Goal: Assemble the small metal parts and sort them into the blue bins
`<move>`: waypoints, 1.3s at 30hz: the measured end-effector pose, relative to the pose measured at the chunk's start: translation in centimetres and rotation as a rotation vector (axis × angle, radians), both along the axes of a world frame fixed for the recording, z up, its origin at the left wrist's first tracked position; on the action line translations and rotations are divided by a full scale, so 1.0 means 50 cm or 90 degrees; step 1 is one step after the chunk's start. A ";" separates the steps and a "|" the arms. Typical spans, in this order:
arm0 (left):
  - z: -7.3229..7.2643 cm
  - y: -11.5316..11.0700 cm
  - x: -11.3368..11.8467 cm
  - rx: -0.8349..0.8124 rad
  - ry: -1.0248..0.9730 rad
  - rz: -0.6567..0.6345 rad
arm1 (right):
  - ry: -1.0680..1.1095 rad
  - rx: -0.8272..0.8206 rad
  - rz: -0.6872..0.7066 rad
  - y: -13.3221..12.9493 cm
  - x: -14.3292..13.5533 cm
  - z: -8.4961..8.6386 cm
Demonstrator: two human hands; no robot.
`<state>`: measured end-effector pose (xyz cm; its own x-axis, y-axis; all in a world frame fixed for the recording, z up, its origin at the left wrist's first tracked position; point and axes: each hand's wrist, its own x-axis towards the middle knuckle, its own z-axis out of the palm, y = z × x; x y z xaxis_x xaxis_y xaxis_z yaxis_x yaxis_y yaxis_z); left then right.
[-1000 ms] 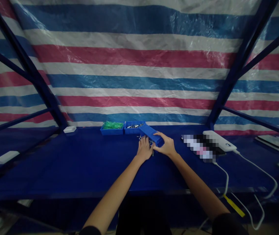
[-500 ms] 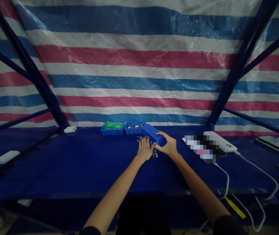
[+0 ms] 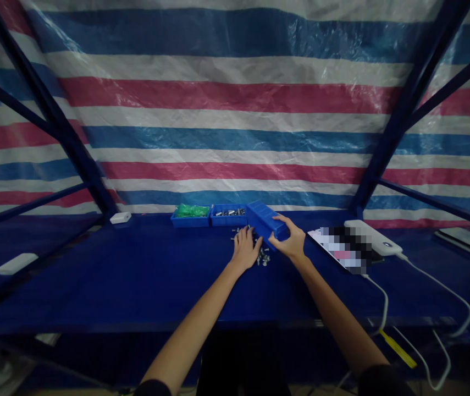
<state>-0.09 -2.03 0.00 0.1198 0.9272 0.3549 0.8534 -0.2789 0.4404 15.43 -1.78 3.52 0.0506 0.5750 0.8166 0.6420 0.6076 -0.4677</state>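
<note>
My right hand (image 3: 290, 240) grips the near end of a blue bin (image 3: 265, 217), which is tipped over with its underside showing. Beneath and in front of the bin, small metal screws (image 3: 264, 257) lie scattered on the blue table (image 3: 148, 275). My left hand (image 3: 244, 248) rests palm down over some of the screws, its fingers spread, just left of the bin. What lies under its palm is hidden. Behind my hands stand an upright blue bin of metal parts (image 3: 229, 213) and, left of it, a blue bin with green bags (image 3: 191, 214).
On the right lie a phone with a lit screen (image 3: 333, 247), a white power bank (image 3: 372, 238) and white cables (image 3: 428, 283). White boxes (image 3: 120, 218) sit at the left. Dark metal posts (image 3: 391, 132) frame a striped sheet behind the table.
My right hand has moved slightly right with the tipped bin, which has pulled away from my left hand. More screws show in front of it. My left hand has barely moved.
</note>
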 end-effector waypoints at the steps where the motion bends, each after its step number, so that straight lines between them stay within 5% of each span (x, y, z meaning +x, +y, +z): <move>1: 0.000 0.001 0.000 0.003 -0.005 0.004 | 0.001 -0.005 -0.008 0.000 0.001 0.001; 7: 0.007 0.000 0.002 0.035 -0.019 0.031 | 0.034 -0.020 -0.041 0.002 0.004 0.005; 11: 0.017 0.007 -0.012 0.052 -0.009 0.128 | 0.100 -0.044 -0.098 0.008 0.008 0.007; 17: 0.017 0.032 -0.066 -0.046 0.030 0.240 | 0.186 -0.048 -0.176 0.027 0.029 0.000; 24: 0.008 0.041 -0.083 -0.084 0.056 0.163 | 0.223 -0.123 -0.250 0.043 0.046 -0.012; 39: -0.007 0.039 -0.061 -0.079 -0.005 -0.033 | 0.217 -0.162 -0.194 0.050 0.043 -0.028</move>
<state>-3.14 -0.09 -0.33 0.1672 0.9566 0.2388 0.8355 -0.2660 0.4808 17.57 0.71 2.12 0.4856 0.6706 0.5608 0.5577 0.2563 -0.7895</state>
